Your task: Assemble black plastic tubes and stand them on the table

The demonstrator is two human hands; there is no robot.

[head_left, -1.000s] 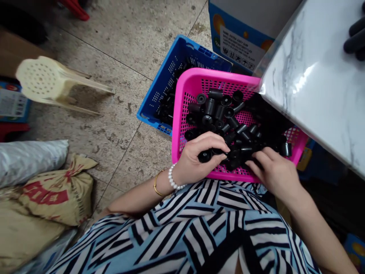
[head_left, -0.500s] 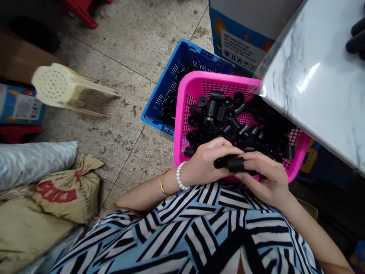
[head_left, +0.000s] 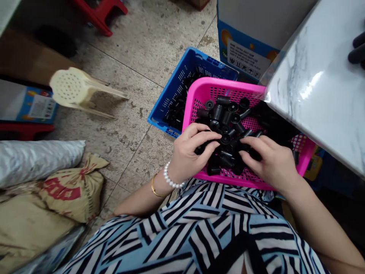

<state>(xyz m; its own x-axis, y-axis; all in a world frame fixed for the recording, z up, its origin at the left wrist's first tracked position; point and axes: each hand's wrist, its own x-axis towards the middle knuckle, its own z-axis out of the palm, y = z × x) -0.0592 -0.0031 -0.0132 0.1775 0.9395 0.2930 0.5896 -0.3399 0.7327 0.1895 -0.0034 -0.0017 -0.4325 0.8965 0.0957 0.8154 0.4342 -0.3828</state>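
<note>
Overhanging from the right, a glossy white marble-patterned bench [head_left: 310,72] hides part of a bright pink plastic mesh basket [head_left: 239,83], which overlaps a blue perforated plastic crate [head_left: 161,104]. Over the basket's near half, the left hand [head_left: 189,154] and right hand [head_left: 272,161] each have their grip apart, amid loosely heaped short black plastic cylinders [head_left: 217,112].

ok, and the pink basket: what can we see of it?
The pink basket looks like plastic: roughly rectangular, rounded corners, smooth rim, lattice walls and floor. Upright, it holds many jumbled black parts. It overlaps the blue crate in view; its support is hidden. A marbled tabletop hides its far right corner. Its near rim seemingly meets the striped clothing; the left hand and right hand overhang it.
</note>
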